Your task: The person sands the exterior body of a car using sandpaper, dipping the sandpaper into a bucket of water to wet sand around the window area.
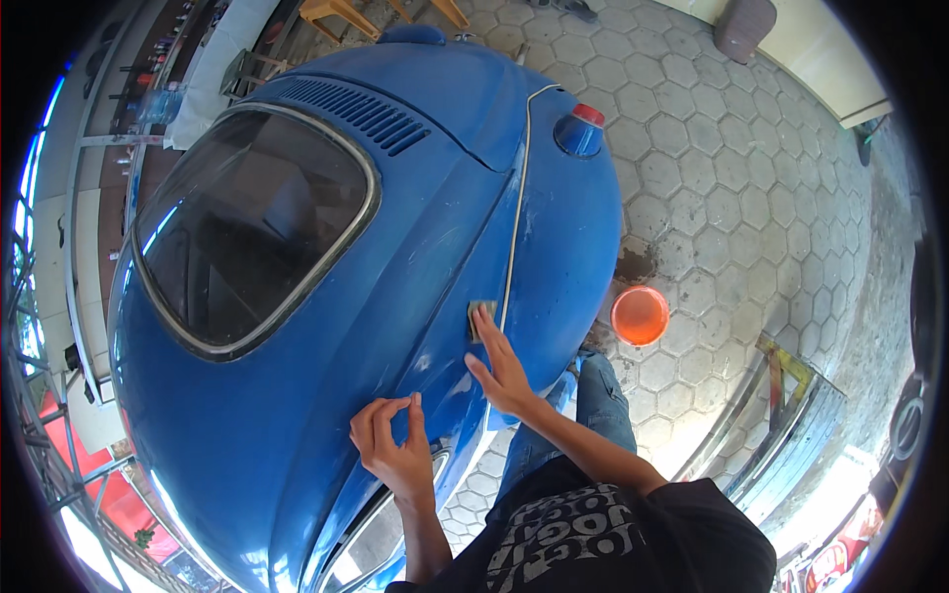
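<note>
Standing in blue jeans (pixel 601 400) and a black T-shirt (pixel 593 539) alongside the rear quarter of a rounded blue car (pixel 297 425). Resting the right hand (pixel 502 376) unclenched on a flat greenish-grey pad (pixel 474 323), extending the fingers over part of it, holding the thumb apart and laying the pad against the bodywork just left of the pale trim strip (pixel 516 217), between the rear window (pixel 257 227) and the rear fender (pixel 565 227). Curling the fingers of the left hand (pixel 393 445) over the blue paint, bringing thumb and forefinger close together; not being able to tell whether pinching anything or touching the panel. Seeing the red-topped tail lamp (pixel 587 117) jutting from the fender, and the louvred vents (pixel 366 114) running above the rear window. Seeing also an orange bucket (pixel 615 315) standing beside the fender on hexagonal pavers (pixel 751 208), near a dark wet-looking patch (pixel 635 263).
</note>
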The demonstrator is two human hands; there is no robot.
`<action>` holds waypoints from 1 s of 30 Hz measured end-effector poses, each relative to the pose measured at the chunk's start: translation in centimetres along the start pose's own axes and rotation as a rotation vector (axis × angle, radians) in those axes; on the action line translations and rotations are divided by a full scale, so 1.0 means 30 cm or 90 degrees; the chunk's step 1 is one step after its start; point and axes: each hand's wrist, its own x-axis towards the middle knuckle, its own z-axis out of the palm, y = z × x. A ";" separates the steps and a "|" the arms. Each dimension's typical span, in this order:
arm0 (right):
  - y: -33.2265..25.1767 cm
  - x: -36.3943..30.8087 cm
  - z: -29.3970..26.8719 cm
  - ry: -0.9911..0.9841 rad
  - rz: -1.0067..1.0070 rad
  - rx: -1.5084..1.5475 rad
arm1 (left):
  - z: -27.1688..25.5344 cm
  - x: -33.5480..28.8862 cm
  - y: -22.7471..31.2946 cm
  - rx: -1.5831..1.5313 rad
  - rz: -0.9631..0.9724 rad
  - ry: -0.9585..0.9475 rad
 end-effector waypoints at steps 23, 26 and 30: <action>-0.006 -0.173 0.119 0.009 -0.017 -0.031 | -0.124 -0.146 -0.254 0.287 0.131 0.241; -0.007 -0.267 0.157 -0.035 0.004 -0.019 | -0.120 -0.147 -0.263 0.283 0.152 0.253; 0.024 -0.033 0.039 0.052 0.097 0.130 | -0.113 -0.129 -0.229 0.265 0.166 0.259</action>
